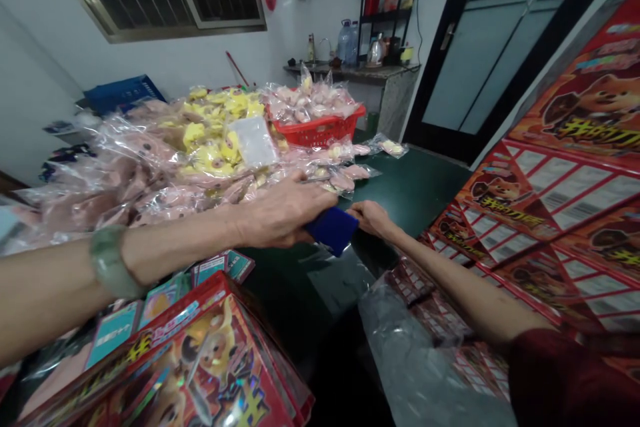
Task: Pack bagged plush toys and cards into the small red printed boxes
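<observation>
Head: blue slab [334, 230] (hands [287, 210] [373, 219] at edges)

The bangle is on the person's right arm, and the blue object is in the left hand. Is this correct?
Not fully. The head view shows the bangle on the left arm, not on the right arm. The blue object is in the left hand, as you say.

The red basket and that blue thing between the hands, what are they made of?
Red basket: probably plastic, slightly shiny, with neat holes through its side. Blue thing: maybe card or plastic; it looks flat and smooth, but blur leaves that open.
</observation>
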`<state>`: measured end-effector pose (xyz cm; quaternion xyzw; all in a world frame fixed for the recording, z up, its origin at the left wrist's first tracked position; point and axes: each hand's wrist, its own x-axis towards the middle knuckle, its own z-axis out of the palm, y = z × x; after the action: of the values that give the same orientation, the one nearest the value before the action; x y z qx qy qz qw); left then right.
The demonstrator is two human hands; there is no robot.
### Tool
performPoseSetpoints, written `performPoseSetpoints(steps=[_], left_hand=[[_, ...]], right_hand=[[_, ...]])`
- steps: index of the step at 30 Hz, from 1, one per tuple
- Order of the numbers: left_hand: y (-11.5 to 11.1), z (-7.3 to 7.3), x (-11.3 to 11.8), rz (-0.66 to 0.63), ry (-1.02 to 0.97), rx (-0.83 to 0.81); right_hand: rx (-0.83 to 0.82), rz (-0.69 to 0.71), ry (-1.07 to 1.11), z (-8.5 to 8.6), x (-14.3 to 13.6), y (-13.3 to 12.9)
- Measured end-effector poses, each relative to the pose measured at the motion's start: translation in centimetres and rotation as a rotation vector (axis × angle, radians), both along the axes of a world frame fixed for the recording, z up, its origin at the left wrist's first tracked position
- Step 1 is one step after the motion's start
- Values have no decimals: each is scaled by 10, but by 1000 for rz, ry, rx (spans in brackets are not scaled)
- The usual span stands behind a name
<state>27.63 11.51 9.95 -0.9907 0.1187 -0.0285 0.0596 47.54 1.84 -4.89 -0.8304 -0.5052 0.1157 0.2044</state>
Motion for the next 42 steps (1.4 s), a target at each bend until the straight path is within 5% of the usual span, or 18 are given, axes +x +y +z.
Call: performPoseSetpoints(steps=[6,10,13,16,20,23,25,27,29,31,33,35,37,39,42], left_hand=[[-56,-31,30,-165,114,20],[-64,-64,36,-230,136,72],[-65,-72,38,-212,181,91],[-63,-53,37,-165,289,59],[-45,4,9,5,281,-6],[-29,48,-53,232,146,-182],[-27,65,-111,442,45,-249],[-34,68,-172,639,-89,-317],[-52,52,-231,971,-295,-427],[-82,19,-282,1328,-645,-564],[-124,-28,-322,1649,-924,-659],[-172,-82,-349,1831,-1039,-852],[-216,-131,-361,1885,-1001,-1059],[-248,-168,-359,1796,-806,-1365],[-263,-194,-335,1473,-631,-1717]], right_hand=[[-30,-118,29,-1,0,-3],[10,-145,55,-7,0,-1],[63,-130,82,-8,3,0],[131,-85,127,4,9,-7],[319,-130,128,36,9,-36],[735,-140,171,60,-23,-72],[714,-37,192,68,-60,-99],[560,208,248,66,-100,-119],[456,415,355,60,-129,-127],[430,473,447,58,-143,-118],[481,458,465,66,-149,-95],[567,519,401,84,-158,-65],[603,690,275,104,-177,-33],[560,900,133,119,-205,-6],[393,1132,-53,128,-243,20]])
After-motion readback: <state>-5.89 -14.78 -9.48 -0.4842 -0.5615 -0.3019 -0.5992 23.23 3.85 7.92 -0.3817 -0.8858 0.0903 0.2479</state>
